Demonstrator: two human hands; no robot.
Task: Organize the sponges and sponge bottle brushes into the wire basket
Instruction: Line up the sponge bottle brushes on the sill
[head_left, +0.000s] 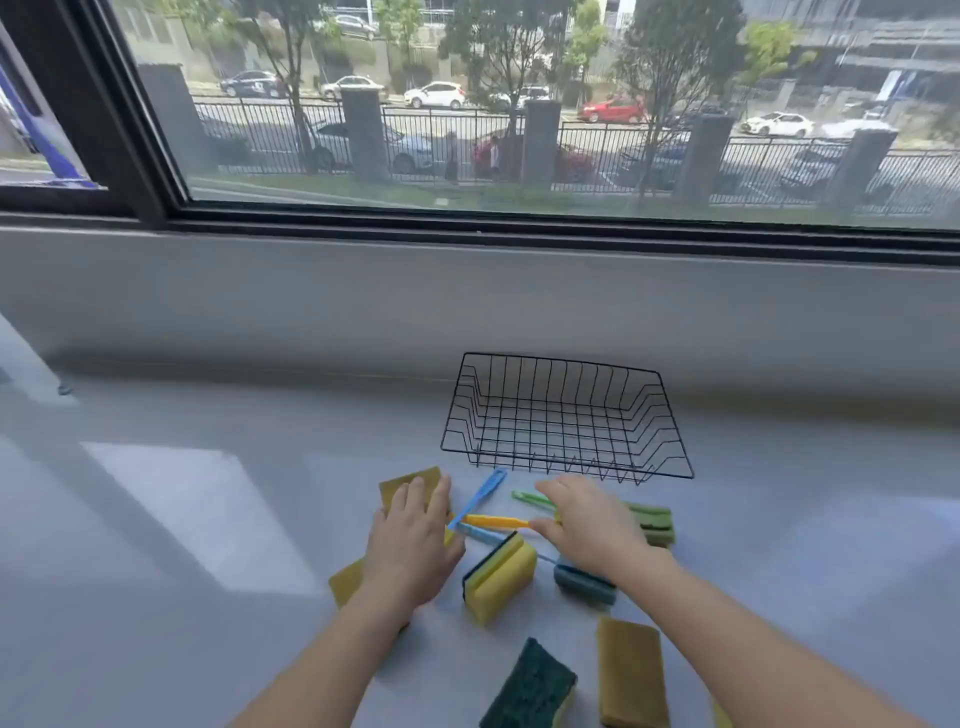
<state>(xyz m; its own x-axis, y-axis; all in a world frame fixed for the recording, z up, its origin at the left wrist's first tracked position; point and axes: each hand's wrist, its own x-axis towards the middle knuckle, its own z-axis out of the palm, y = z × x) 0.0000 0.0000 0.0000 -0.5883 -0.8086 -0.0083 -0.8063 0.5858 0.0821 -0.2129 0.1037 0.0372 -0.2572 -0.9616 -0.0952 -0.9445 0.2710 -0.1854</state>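
A black wire basket (566, 415) stands empty on the grey sill. In front of it lie several sponges and bottle brushes. My left hand (413, 540) rests flat on a yellow sponge (408, 486), covering part of another yellow sponge (345, 582). My right hand (589, 525) hovers with fingers spread over the green brush (649, 519) and the yellow brush handle (493, 520). A blue brush handle (480, 493) points toward the basket. A yellow sponge with a black top (498, 577) sits between my hands, and a blue brush head (584, 584) lies under my right wrist.
Nearer to me lie a dark green scouring sponge (530, 686) and a yellow-brown sponge (631, 673). A grey wall (363, 306) and a large window (519, 104) rise behind the basket. The sill (182, 519) stretches to the left and right.
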